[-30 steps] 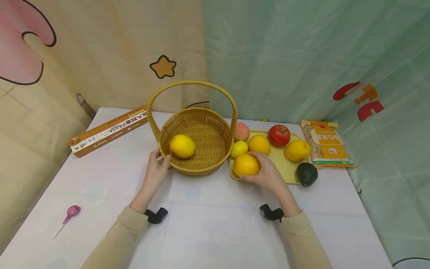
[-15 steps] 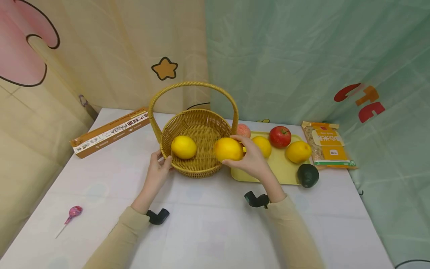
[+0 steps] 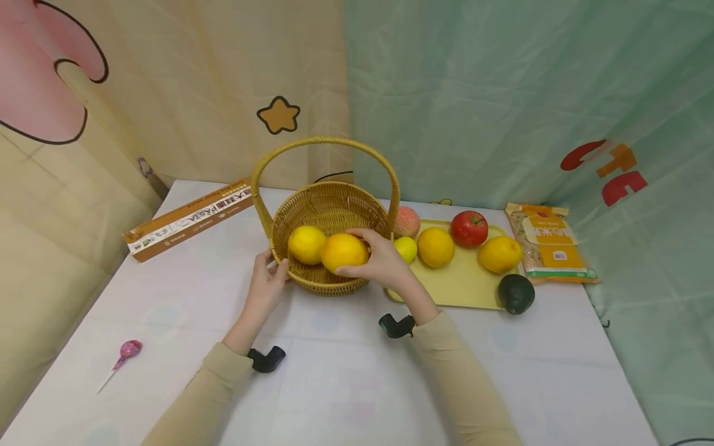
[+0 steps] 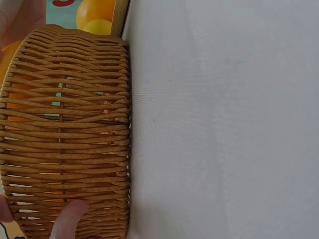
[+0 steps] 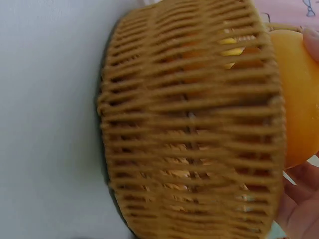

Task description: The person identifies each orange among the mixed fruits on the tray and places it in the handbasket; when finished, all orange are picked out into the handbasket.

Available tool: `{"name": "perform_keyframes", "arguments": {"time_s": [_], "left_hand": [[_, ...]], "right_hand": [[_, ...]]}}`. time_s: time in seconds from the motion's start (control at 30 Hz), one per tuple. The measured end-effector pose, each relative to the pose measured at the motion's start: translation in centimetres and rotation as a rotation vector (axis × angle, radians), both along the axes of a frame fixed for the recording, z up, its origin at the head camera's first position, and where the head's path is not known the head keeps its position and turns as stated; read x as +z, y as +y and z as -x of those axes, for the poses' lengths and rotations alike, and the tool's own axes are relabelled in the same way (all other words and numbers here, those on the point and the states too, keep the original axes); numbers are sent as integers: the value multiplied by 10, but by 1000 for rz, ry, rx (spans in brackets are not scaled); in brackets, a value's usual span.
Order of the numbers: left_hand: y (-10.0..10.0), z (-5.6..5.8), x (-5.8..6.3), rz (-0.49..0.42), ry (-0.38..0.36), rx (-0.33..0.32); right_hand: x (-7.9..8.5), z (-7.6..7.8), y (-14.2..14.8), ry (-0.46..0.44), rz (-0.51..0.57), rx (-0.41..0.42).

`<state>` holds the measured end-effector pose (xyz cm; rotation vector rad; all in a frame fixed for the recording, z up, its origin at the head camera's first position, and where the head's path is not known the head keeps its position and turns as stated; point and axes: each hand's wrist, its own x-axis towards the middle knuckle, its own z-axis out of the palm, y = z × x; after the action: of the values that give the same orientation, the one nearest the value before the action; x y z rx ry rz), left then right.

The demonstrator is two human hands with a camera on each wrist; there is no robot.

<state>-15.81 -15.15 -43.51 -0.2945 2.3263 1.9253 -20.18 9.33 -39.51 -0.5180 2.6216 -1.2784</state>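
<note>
My right hand (image 3: 379,259) holds a plump orange-yellow fruit (image 3: 344,253) inside the wicker basket (image 3: 329,288), low over its front right part. A yellow fruit (image 3: 307,244) lies in the basket just left of it. At the basket's left front side, my left hand (image 3: 269,282) grips the rim; in the left wrist view a fingertip (image 4: 75,211) presses on the woven wall. In the right wrist view the held fruit (image 5: 299,99) shows above the rim, with fingers (image 5: 301,199) around it. The basket's arched handle (image 3: 323,140) stands upright.
Right of the basket, a yellow tray (image 3: 463,291) bears a tomato (image 3: 469,228) and several yellow fruits. A peach (image 3: 407,221) and an avocado (image 3: 515,293) sit at its edges. Farther out are a grain bag (image 3: 552,241), a pasta box (image 3: 189,220) and a lollipop (image 3: 129,350).
My right hand has carried the orange-yellow fruit left from the tray, over the rim and down into the basket beside the yellow fruit. My left hand has stayed at the basket's rim.
</note>
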Motion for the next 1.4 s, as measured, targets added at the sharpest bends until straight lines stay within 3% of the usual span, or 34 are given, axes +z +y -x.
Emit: {"name": "perform_keyframes", "arguments": {"time_s": [0.27, 0.53, 0.97, 1.4], "left_hand": [[2, 0, 2, 1, -3, 2], [0, 0, 3, 8, -10, 8], [2, 0, 5, -9, -16, 2], [3, 1, 4, 0, -28, 16]], "right_hand": [[-5, 1, -26, 28, -112, 96], [-2, 6, -44, -14, -161, 178], [-14, 13, -62, -27, -227, 164], [-4, 9, -58, -15, -275, 150]]}}
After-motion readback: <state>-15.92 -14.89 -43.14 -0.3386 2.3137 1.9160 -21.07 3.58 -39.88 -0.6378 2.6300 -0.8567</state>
